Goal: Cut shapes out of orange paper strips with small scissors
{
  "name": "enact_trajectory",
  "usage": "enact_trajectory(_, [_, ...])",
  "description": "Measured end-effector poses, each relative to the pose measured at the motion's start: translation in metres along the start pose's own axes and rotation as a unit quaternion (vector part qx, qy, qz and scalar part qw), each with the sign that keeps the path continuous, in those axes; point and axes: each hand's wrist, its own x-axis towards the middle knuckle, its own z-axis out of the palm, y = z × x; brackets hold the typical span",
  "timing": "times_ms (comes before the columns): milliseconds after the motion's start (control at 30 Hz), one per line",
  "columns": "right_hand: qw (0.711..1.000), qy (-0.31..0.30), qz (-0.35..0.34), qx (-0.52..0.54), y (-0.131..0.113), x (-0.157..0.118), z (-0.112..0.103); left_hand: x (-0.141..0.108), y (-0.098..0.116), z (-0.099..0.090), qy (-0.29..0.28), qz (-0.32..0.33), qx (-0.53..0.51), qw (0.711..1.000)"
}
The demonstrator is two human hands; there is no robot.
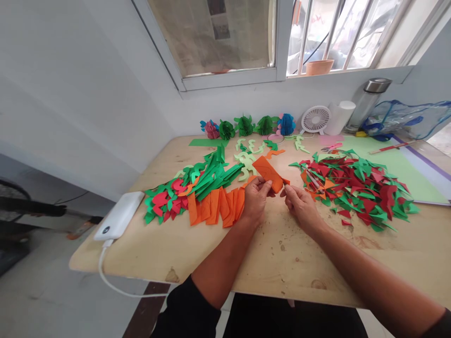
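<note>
My left hand (258, 195) is closed on a folded orange paper piece (267, 171), its thumb lying on the lower part. Faint curved lines are drawn on that paper. At its right edge, the fingertips of my right hand (299, 202) pinch a small orange paper flap (286, 181); whether it is still joined to the piece I cannot tell. Left of my left hand lies a fanned row of orange paper rectangles (213, 206). Behind them are green paper strips (220, 176). Pale green cut shapes (246, 162) lie beyond my left hand.
A heap of red, green and orange scraps (355, 188) spreads to the right. Red and green cut shapes (165, 202) and a white power bank (120, 216) lie left. Along the wall stand paper honeycomb figures (244, 126), a small fan (315, 119) and a bottle (366, 105). Pink scissors (333, 147) lie behind the heap.
</note>
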Motion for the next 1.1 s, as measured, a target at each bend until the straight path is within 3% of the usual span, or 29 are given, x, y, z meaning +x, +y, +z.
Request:
enact_trajectory(400, [0.989,0.032,-0.059,-0.129,-0.003,0.001,-0.005,-0.001,0.002,-0.001,-0.019,0.025,0.03,0.999])
enact_trajectory(733, [0.993,0.021,-0.05,-0.103,-0.006,0.001,-0.004,0.002,0.001,-0.003,-0.037,0.045,0.061,0.996])
enact_trajectory(1100, [1.0,-0.026,0.015,0.001,-0.011,0.0,-0.004,0.006,0.0,-0.008,-0.056,0.007,0.046,0.997])
